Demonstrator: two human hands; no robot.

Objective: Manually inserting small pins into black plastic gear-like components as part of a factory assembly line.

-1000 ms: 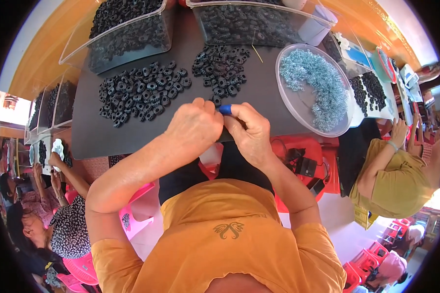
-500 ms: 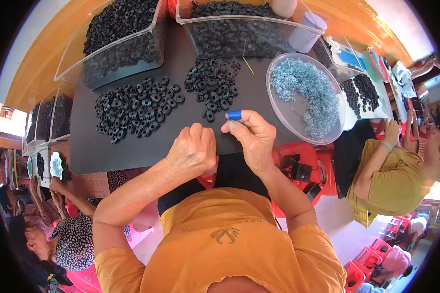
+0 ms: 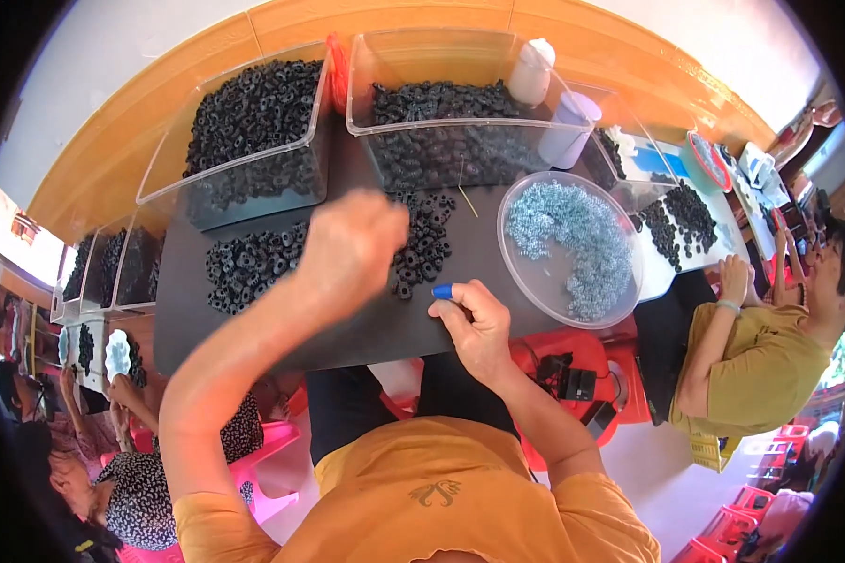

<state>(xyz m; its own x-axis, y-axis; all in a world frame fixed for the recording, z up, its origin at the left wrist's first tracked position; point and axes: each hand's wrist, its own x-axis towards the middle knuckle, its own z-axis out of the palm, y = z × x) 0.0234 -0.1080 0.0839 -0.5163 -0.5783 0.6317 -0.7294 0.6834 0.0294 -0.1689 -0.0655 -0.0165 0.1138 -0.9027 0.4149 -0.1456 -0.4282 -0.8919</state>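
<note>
My left hand [image 3: 352, 239] is raised above the dark table mat [image 3: 347, 342], between two heaps of small black ring-like parts. Motion smears its curled fingers, so I cannot tell what they hold. The left heap [image 3: 244, 270] is partly hidden behind my hand, and the right heap [image 3: 427, 239] lies just beyond it. Near the mat's front edge, my right hand [image 3: 479, 328] is closed, thumb and index finger bent toward each other. A blue wrap [image 3: 442, 292] covers the index fingertip. Anything in that pinch is too small to make out.
Right of my hands, a round clear tray [image 3: 620, 305] holds tiny pale-blue coil-like pieces [image 3: 582, 239]. Clear bins [image 3: 239, 164] [image 3: 441, 131] of black parts line the back. A thin yellowish stick [image 3: 468, 202] lies before the right bin. Co-workers sit on both sides.
My left hand has lifted away from the right hand and moved forward and left over the heaps. The right hand keeps its pinch near the mat's edge. The whole view has tilted upward.
</note>
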